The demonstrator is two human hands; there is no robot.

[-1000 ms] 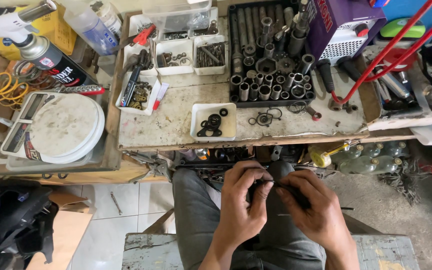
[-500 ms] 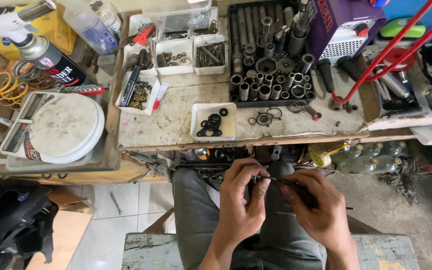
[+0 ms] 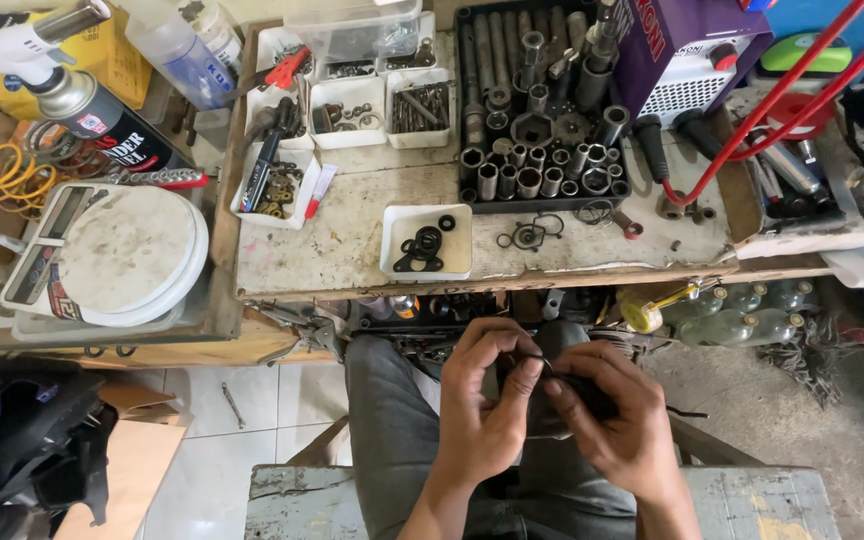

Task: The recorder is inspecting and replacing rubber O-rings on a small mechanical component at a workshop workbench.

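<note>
My left hand [image 3: 487, 405] and my right hand [image 3: 620, 418] meet over my lap, below the workbench edge. Both hands grip a small dark part [image 3: 552, 385] between the fingertips; a thin black ring shows at its top, near my left thumb. Most of the part is hidden by my fingers. Straight ahead on the bench, a white tray [image 3: 457, 262] holds several black rubber rings [image 3: 420, 248]. More loose rings [image 3: 530, 234] lie on the bench to the right of that tray.
A black case of sockets [image 3: 537, 120] stands at the back of the bench, with small white parts trays [image 3: 347, 100] left of it. A white scale [image 3: 117, 255] and a gas torch can [image 3: 82, 105] are at the left. Red clamp bars [image 3: 772, 100] cross the right side.
My hands have stayed over my lap, and the fingers have shifted slightly around the small dark part. Nothing on the bench has moved.
</note>
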